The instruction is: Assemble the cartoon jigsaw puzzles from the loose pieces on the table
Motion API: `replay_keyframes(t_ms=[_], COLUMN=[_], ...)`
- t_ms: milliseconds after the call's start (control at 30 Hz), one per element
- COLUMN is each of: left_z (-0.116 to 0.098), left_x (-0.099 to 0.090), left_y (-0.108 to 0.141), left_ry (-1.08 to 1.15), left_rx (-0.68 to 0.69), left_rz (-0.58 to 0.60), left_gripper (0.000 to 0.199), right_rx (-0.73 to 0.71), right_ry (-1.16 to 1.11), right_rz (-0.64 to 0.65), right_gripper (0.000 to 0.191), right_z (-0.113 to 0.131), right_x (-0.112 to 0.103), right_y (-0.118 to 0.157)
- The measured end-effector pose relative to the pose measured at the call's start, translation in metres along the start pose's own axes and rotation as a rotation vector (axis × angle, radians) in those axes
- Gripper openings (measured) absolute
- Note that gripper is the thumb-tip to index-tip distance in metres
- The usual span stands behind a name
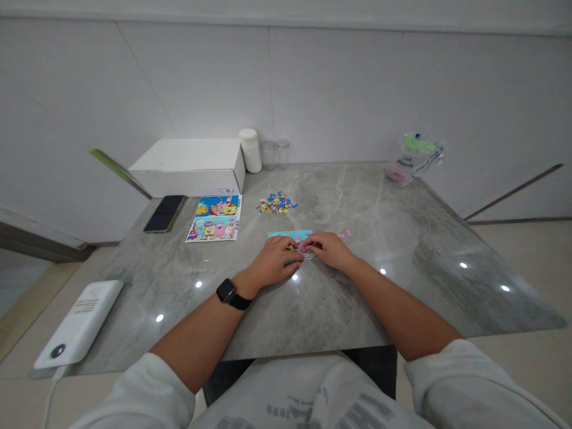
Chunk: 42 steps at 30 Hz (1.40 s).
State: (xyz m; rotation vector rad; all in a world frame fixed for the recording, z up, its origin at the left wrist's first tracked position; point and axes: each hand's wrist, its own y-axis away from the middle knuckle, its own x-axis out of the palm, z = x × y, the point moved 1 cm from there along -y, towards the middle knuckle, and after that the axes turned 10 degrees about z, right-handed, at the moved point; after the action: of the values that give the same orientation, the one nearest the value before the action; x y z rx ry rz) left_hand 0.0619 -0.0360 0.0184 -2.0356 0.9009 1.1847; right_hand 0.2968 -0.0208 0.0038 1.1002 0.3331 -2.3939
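Both hands rest on a small partly built puzzle (292, 236) at the middle of the grey counter (402, 250): left hand (273, 259) and right hand (328, 249), fingers curled, meet over pink pieces; whether either pinches one, I cannot tell

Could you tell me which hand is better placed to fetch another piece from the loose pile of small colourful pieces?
Probably the left hand: the pile of small blue and yellow puzzle pieces lies ahead of it, left of the partly built puzzle. The right hand would have to cross over.
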Motion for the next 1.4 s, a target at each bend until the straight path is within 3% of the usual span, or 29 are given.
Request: replay_keyframes(t_ms=[600,833,1033,1167,1300,1400], left_z=[-0.005,0.000,-0.003,-0.003,0.000,0.002], left_x=[-0.003,0.000,-0.002,-0.002,0.000,0.000], left_y=[-0.001,-0.001,-0.001,-0.001,-0.001,-0.002], left_ry=[-0.001,0.022,0.011,0.019,0.048,0.076], left_rx=[0.038,0.064,0.042,0.042,0.047,0.037], left_rz=[0.048,0.052,0.093,0.089,0.055,-0.008], left_gripper=[0.025,0.025,0.025,0.024,0.031,0.030], right_rx=[-0.020,0.042,0.021,0.007,0.018,0.138], right_ry=[0.117,0.128,0.167,0.171,0.162,0.182], right_rz=[-0.021,-0.140,-0.051,-0.060,-0.164,-0.328], right_gripper=[0.015,0.010,0.013,0.016,0.014,0.017], right_z=[-0.002,-0.007,-0.005,-0.002,-0.007,-0.025], right_x=[0.005,-0.007,0.004,0.006,-0.012,-0.040], right_y=[-0.003,0.000,-0.001,-0.002,0.002,0.013])
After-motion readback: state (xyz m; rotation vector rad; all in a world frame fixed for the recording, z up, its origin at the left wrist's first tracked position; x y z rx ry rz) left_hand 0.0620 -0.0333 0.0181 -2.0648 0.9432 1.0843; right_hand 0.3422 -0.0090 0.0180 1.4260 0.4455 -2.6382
